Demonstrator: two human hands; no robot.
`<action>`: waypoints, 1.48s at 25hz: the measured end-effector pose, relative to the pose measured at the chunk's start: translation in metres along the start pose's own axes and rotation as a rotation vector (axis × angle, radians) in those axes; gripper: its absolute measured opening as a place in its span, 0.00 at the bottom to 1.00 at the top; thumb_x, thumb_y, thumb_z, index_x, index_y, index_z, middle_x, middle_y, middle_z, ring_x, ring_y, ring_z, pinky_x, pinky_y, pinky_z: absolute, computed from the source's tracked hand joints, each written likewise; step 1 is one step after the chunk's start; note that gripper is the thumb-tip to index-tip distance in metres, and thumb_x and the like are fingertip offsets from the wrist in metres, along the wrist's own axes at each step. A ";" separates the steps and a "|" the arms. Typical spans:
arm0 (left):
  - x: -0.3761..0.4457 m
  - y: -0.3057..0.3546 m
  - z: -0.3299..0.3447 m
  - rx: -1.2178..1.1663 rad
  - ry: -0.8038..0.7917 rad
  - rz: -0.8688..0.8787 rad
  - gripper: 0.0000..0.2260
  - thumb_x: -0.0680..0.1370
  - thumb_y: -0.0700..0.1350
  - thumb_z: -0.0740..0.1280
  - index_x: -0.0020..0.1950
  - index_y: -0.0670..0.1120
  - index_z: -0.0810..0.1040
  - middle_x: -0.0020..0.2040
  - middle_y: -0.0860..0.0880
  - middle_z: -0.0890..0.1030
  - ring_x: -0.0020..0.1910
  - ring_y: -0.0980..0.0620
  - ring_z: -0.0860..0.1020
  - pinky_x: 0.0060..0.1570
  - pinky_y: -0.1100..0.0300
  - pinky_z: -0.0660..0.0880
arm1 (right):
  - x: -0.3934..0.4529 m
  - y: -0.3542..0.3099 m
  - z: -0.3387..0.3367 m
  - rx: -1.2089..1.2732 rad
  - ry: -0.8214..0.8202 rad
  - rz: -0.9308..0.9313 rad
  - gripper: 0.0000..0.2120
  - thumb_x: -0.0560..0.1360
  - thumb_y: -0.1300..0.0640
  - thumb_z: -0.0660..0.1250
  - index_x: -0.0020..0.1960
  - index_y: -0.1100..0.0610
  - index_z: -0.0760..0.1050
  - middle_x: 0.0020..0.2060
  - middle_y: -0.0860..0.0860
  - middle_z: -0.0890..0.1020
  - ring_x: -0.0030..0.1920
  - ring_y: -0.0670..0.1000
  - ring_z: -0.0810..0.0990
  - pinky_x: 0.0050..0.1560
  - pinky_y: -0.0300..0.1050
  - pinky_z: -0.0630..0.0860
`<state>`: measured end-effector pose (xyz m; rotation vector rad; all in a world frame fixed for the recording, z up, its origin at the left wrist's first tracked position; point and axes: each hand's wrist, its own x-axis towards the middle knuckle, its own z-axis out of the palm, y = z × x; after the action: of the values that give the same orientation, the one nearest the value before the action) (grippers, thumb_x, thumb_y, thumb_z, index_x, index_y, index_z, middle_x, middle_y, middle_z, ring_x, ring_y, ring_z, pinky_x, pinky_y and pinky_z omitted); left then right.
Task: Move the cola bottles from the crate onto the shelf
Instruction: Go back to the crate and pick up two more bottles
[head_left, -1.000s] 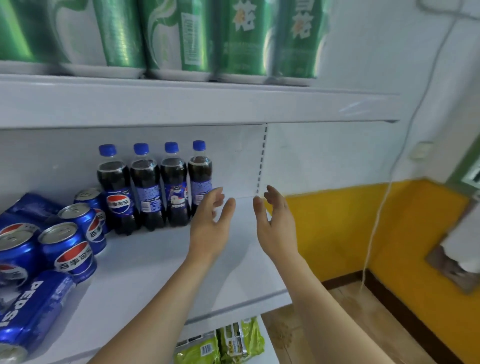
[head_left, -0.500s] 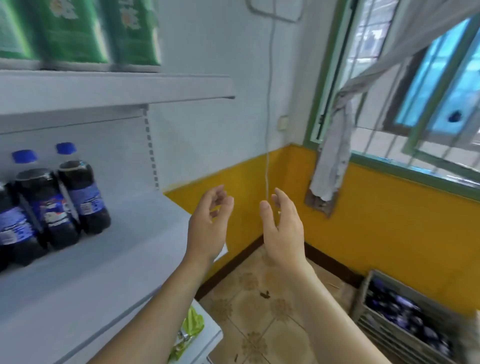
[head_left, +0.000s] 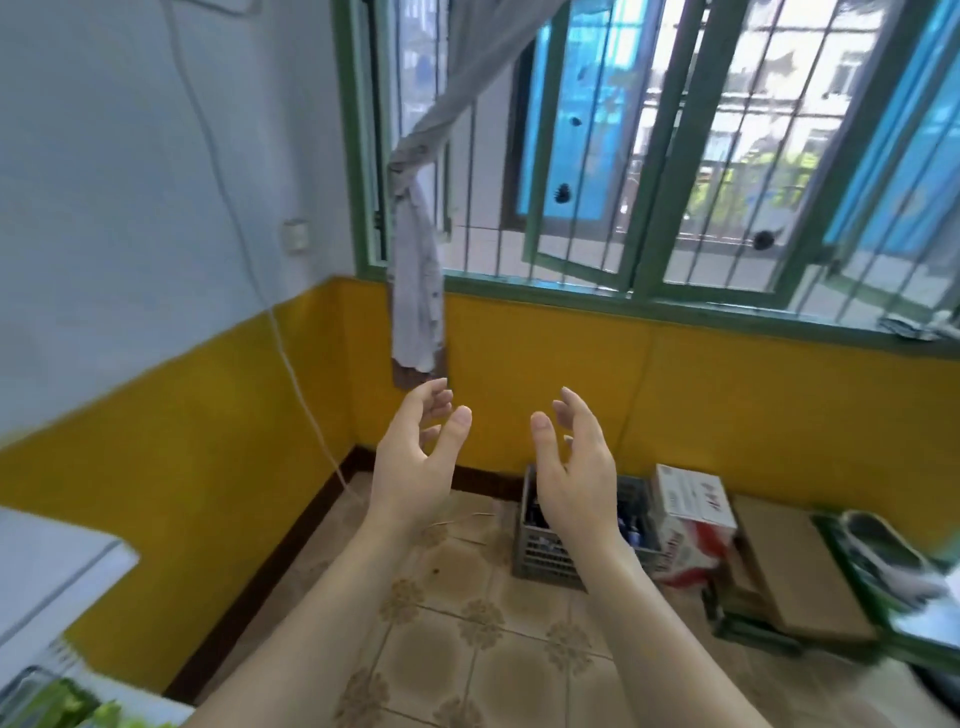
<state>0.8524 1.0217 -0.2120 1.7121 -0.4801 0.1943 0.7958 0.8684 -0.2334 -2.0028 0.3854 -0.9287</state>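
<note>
Open tiled floor (head_left: 467, 639) lies between the shelf (head_left: 57, 561) corner at lower left and the grey crate (head_left: 545, 553) by the yellow wall. Left hand (head_left: 415, 467) and right hand (head_left: 576, 473) hang apart, fingers loosely spread, holding nothing. Dark cola bottles (head_left: 540, 519) sit in the crate, count unclear; one carton (head_left: 693, 506) stands just beside it.

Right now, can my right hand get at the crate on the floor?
Probably not yet: the right hand is open and empty, held up in the air, while the crate sits lower down by the wall. Nothing blocks the way.

crate (head_left: 540, 556) partly behind right hand (head_left: 576, 473), shelf (head_left: 57, 566) edge-cropped
</note>
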 end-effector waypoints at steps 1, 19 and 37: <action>-0.001 0.004 0.018 -0.016 -0.022 0.005 0.23 0.78 0.63 0.62 0.71 0.57 0.70 0.66 0.59 0.76 0.64 0.59 0.74 0.62 0.61 0.73 | 0.003 0.011 -0.017 -0.012 0.019 0.008 0.33 0.77 0.34 0.56 0.78 0.49 0.64 0.71 0.46 0.74 0.70 0.45 0.72 0.64 0.41 0.74; 0.018 -0.020 0.215 -0.102 -0.341 0.010 0.21 0.80 0.58 0.63 0.71 0.54 0.70 0.65 0.57 0.77 0.63 0.63 0.75 0.55 0.73 0.70 | 0.046 0.151 -0.144 -0.186 0.186 0.250 0.33 0.75 0.27 0.54 0.75 0.42 0.62 0.69 0.45 0.75 0.67 0.49 0.75 0.61 0.59 0.80; 0.224 -0.150 0.339 -0.078 -0.486 -0.129 0.17 0.82 0.50 0.64 0.71 0.52 0.71 0.61 0.57 0.78 0.57 0.66 0.75 0.45 0.77 0.71 | 0.233 0.303 -0.063 -0.326 0.071 0.363 0.24 0.82 0.43 0.61 0.76 0.48 0.65 0.67 0.47 0.76 0.68 0.47 0.73 0.67 0.55 0.75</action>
<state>1.0706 0.6660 -0.3277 1.7037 -0.7185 -0.3389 0.9293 0.5243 -0.3508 -2.0926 0.9572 -0.7416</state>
